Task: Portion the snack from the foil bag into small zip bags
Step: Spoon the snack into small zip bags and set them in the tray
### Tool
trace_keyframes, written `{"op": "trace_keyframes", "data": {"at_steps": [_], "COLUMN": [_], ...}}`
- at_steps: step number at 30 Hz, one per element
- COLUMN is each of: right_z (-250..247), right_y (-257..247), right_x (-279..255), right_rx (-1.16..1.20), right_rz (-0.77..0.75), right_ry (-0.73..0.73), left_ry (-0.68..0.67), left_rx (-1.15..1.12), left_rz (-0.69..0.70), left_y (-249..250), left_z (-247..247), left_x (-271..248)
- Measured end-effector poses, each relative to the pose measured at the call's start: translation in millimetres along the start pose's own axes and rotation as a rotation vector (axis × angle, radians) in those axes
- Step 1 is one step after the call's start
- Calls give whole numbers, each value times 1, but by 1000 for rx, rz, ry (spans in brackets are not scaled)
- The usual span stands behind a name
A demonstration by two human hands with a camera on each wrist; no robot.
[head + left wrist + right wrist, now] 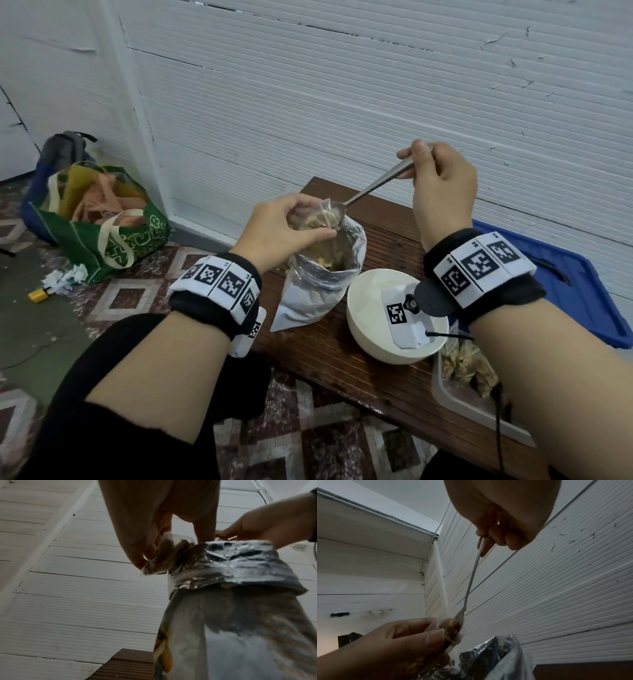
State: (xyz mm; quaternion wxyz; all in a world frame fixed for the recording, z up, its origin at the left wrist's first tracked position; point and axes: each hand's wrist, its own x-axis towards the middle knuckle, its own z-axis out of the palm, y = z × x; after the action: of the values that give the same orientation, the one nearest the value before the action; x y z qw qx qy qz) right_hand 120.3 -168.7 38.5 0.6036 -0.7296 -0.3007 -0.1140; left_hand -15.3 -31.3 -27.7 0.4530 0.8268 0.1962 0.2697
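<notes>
A silver foil bag (318, 287) stands open on the wooden bench (376, 377), its rim folded down (231, 563). My left hand (284, 226) pinches a small clear zip bag (320, 219) holding some snack, just above the foil bag's mouth. My right hand (442, 192) grips the handle of a metal spoon (373, 188). The spoon's bowl sits tipped inside the zip bag's opening (458, 620). In the left wrist view the zip bag (164, 555) hangs from my fingertips against the foil rim.
A white bowl (370, 325) sits right of the foil bag. A clear tray (445, 387) with filled snack bags lies at the bench's near right, a blue bin lid (582, 291) beyond. A green tote (102, 219) and a backpack (65, 147) sit on the floor, left.
</notes>
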Motion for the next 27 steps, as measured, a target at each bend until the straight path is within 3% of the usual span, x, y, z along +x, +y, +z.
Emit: {"op": "trace_keyframes", "data": {"at_steps": [6,9,13,18,22,27], "right_z": [-13,-15,-9,8,14,15], "right_y": [2,8,19,33,38,39], "right_x": [5,4,-9,-38,-50,-53], "right_rx": [-2,-41,-122,-243,-267,-277], "right_rz": [-7,27,13,-117,-206,-166], "right_ry": [144,145,-6,-283,-377,-436], "left_ry": [45,53,55,52,35,22], "left_rx": [-21,-73,-119,-94,-67,-38], "left_rz": [-22,-46,-66,-61,-48,-59], "left_y": [-2,-3,-4,-6,-6,-2], "left_z": [-6,-7,-7,-6,-5,-5], "left_x": [-1,0,0,0,0,-1]}}
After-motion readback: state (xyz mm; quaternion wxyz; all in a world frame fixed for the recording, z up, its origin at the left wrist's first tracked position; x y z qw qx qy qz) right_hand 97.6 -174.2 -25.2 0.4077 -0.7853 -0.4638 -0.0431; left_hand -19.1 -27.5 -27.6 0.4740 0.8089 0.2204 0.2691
